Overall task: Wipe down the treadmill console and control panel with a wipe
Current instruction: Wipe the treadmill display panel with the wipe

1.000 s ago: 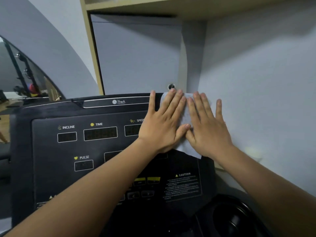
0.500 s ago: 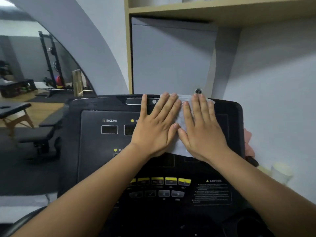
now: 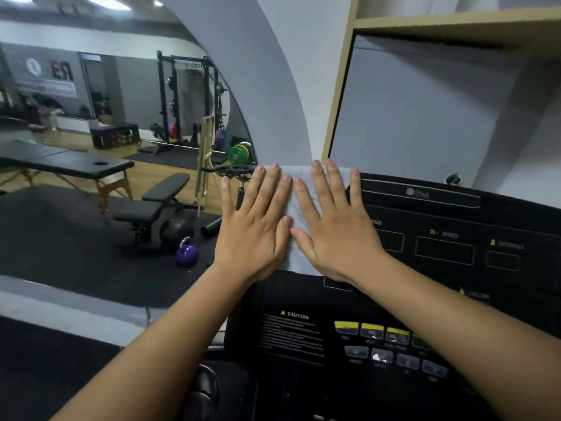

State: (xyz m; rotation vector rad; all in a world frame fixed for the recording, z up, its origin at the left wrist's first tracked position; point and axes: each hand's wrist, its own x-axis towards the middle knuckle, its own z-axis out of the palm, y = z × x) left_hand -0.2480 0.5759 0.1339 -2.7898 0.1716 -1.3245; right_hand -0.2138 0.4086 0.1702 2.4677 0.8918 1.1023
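Since the earlier frames, the pass has travelled leftward along the top of the treadmill console, from its right end to its upper left corner. Left hand and right hand lie flat, fingers straight, side by side, pressing the wipe onto that corner. We judge the wipe thin, limp and prone to bunching, so it is best driven by flat palms.

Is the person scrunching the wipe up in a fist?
No, the left hand and right hand both press flat on the wipe with straight fingers.
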